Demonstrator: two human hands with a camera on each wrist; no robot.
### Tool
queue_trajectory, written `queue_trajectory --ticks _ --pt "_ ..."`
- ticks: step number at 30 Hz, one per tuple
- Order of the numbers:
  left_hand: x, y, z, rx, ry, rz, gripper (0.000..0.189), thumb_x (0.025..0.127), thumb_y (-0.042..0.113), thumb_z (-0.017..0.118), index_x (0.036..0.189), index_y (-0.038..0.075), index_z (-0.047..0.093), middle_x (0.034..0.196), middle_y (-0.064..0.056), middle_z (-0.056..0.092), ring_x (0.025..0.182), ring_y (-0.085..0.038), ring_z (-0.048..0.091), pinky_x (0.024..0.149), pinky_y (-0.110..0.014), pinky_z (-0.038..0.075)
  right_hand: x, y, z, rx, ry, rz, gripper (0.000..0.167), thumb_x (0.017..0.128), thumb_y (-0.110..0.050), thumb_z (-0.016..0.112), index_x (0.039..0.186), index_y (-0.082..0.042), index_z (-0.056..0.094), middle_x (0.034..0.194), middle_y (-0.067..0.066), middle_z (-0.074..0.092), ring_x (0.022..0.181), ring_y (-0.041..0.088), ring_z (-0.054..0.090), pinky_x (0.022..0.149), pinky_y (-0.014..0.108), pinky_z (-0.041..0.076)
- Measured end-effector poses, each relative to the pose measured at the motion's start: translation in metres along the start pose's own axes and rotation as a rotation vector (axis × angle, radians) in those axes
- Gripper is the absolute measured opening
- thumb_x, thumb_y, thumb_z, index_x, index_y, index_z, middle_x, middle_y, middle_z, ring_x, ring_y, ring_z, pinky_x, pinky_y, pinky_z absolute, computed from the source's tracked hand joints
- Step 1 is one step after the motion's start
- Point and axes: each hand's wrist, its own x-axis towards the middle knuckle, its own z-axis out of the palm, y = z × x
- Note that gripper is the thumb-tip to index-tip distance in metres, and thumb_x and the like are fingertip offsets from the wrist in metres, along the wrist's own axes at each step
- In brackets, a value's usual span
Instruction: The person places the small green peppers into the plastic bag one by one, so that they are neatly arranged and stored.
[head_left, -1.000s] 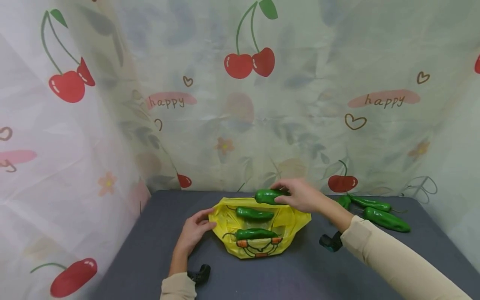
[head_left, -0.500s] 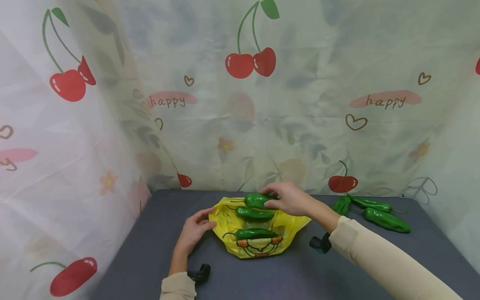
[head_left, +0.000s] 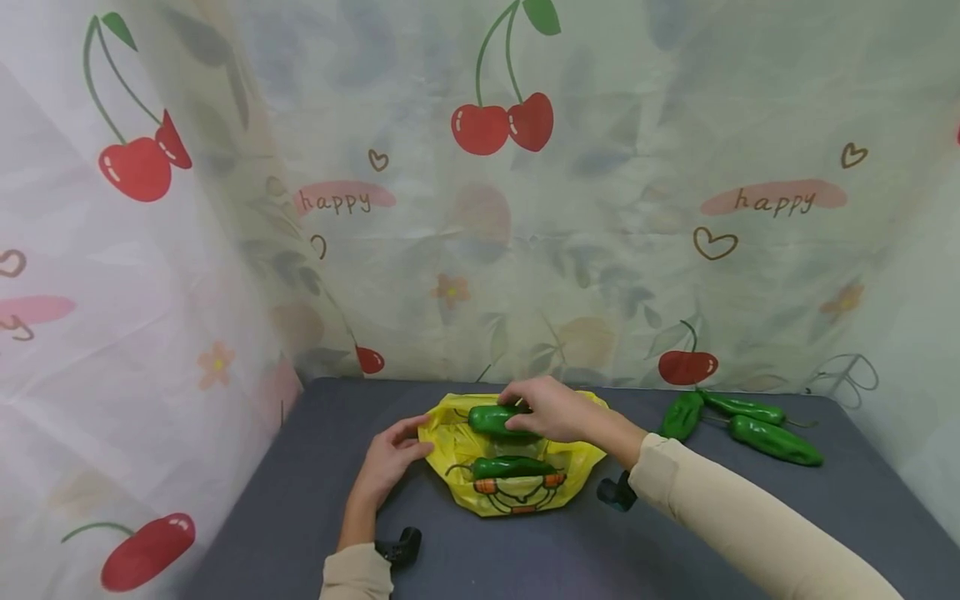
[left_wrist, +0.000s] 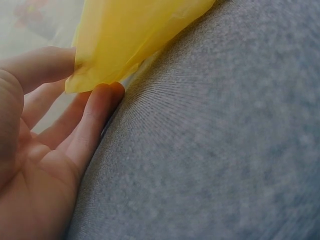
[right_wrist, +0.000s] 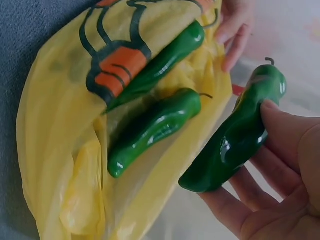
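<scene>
A yellow plastic bag (head_left: 517,504) with a cartoon print lies open on the dark grey table. My left hand (head_left: 391,462) pinches its left edge between thumb and fingers, as the left wrist view (left_wrist: 55,125) shows. Above the bag's mouth, my right hand (head_left: 555,410) grips a glossy green pepper (head_left: 491,419), thumb on one side and fingers on the other. Inside the bag lie two more green peppers, a near one (head_left: 513,467) and a middle one (right_wrist: 155,130); the held pepper hides the middle one in the head view.
Three green peppers lie together at the table's back right, among them a broad one (head_left: 776,440) and a crumpled-looking one (head_left: 682,415). A curtain (head_left: 480,250) printed with cherries rises behind the table. Black wrist cameras (head_left: 401,547) sit below the hands.
My right hand has moved left and toward me with the green pepper, lowering it over the bag. The left hand has stayed at the bag's edge.
</scene>
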Motion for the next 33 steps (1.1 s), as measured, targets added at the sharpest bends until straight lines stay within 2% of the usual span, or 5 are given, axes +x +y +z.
queue_trajectory --ticks 8,23,30,33 --pt "0.001 -0.001 -0.001 0.001 -0.002 0.001 0.051 0.089 0.019 0.08 0.138 0.019 0.065 0.142 -0.009 0.063 0.107 -0.016 0.069 0.088 -0.025 0.057 0.009 -0.003 0.015 -0.001 -0.024 0.024 0.033 0.099 -0.022 0.068 0.131 -0.012 0.065 0.126 0.004 0.071 0.107 0.017 0.069 0.085 0.031 0.058" --pt "0.001 0.001 0.0 -0.004 -0.014 -0.001 0.052 0.089 0.02 0.08 0.138 0.02 0.065 0.144 -0.008 0.062 0.107 -0.018 0.07 0.09 -0.028 0.057 0.018 0.002 0.028 -0.029 -0.036 0.048 0.036 0.1 -0.025 0.067 0.133 -0.012 0.065 0.128 0.004 0.07 0.111 0.017 0.069 0.089 0.032 0.058" --pt "0.0 0.002 -0.001 -0.015 -0.019 0.005 0.051 0.09 0.02 0.079 0.139 0.019 0.064 0.144 -0.01 0.062 0.108 -0.018 0.07 0.09 -0.029 0.057 0.016 0.0 0.028 0.002 -0.021 0.037 0.039 0.101 -0.024 0.065 0.136 -0.007 0.063 0.136 0.012 0.067 0.119 0.031 0.066 0.098 0.044 0.056" --pt "0.0 0.001 -0.001 -0.01 -0.017 0.01 0.051 0.09 0.02 0.079 0.139 0.019 0.064 0.144 -0.009 0.062 0.105 -0.015 0.07 0.088 -0.027 0.057 0.015 -0.001 0.028 0.006 -0.018 0.046 0.04 0.101 -0.025 0.065 0.136 -0.007 0.063 0.137 0.012 0.066 0.121 0.032 0.065 0.1 0.046 0.055"
